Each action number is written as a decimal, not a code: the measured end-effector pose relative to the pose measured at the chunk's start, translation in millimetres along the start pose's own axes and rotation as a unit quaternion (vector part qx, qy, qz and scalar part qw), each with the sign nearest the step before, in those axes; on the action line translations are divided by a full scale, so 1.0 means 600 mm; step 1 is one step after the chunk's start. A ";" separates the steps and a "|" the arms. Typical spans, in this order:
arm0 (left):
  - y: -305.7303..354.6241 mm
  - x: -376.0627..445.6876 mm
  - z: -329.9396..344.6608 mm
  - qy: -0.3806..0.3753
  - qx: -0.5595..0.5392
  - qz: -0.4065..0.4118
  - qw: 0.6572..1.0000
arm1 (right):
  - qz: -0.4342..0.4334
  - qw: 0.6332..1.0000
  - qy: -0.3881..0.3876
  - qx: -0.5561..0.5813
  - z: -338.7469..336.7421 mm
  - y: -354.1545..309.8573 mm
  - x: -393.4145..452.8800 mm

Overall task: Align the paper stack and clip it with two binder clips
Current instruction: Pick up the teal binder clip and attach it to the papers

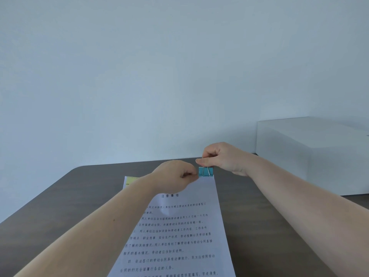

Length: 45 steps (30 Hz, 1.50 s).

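A white paper stack (pixel 179 232) with printed text lies on the dark table, its far edge away from me. A teal binder clip (pixel 206 172) sits on the far edge near the right corner. My right hand (pixel 223 158) pinches the clip's wire handles from above. My left hand (pixel 175 173) grips the far edge of the stack just left of the clip, its fingertips touching the clip's side. A yellow binder clip (pixel 131 179) shows at the stack's far left corner, partly hidden by my left forearm.
The dark brown table (pixel 69 206) has a rounded far-left corner and stands against a pale wall. A white box (pixel 319 156) stands on the table at the far right, close to my right forearm.
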<state>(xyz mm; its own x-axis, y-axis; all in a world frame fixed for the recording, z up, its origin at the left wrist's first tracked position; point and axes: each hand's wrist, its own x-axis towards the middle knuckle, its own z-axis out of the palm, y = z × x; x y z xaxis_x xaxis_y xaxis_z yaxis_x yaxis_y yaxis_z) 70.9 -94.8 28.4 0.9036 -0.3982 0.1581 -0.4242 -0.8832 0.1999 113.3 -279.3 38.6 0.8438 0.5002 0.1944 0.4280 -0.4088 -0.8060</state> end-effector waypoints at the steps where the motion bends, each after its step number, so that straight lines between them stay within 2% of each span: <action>1: -0.001 -0.001 0.001 -0.001 -0.002 0.001 1.000 | -0.002 1.000 0.004 0.003 -0.002 0.000 0.000; 9: 0.000 -0.002 -0.009 0.001 0.005 0.004 1.000 | 0.009 0.999 -0.029 -0.010 0.010 0.011 0.001; 14: -0.001 -0.004 -0.008 -0.012 0.028 -0.013 0.999 | 0.051 0.994 -0.052 -0.078 0.020 0.012 -0.004; 19: -0.008 -0.006 -0.010 0.007 0.012 -0.040 0.999 | -0.037 0.992 0.017 -0.122 0.026 0.007 -0.008; 23: -0.018 -0.004 -0.012 0.017 0.030 -0.054 0.998 | -0.034 0.987 -0.021 -0.153 0.032 0.012 -0.010; 30: -0.013 -0.006 -0.007 0.024 0.045 -0.050 0.997 | -0.030 0.988 -0.056 -0.140 0.035 0.009 -0.025; 37: -0.010 0.000 -0.011 0.029 0.024 -0.047 0.998 | -0.064 0.984 -0.053 -0.160 0.039 0.007 -0.029; 40: -0.012 0.002 -0.013 0.033 0.015 -0.053 0.998 | -0.061 0.992 -0.025 -0.110 0.043 0.005 -0.031; 45: -0.008 0.005 -0.015 0.024 0.025 -0.053 0.998 | 0.045 0.998 -0.020 0.032 0.042 -0.021 -0.037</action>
<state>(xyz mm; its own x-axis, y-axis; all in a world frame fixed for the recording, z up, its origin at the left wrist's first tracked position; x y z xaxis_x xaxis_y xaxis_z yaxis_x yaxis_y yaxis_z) 75.0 -89.5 36.5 0.9385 -0.2909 0.1860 -0.3223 -0.9314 0.1693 81.3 -266.0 30.4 0.8640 0.4938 0.0985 0.3281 -0.4037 -0.8540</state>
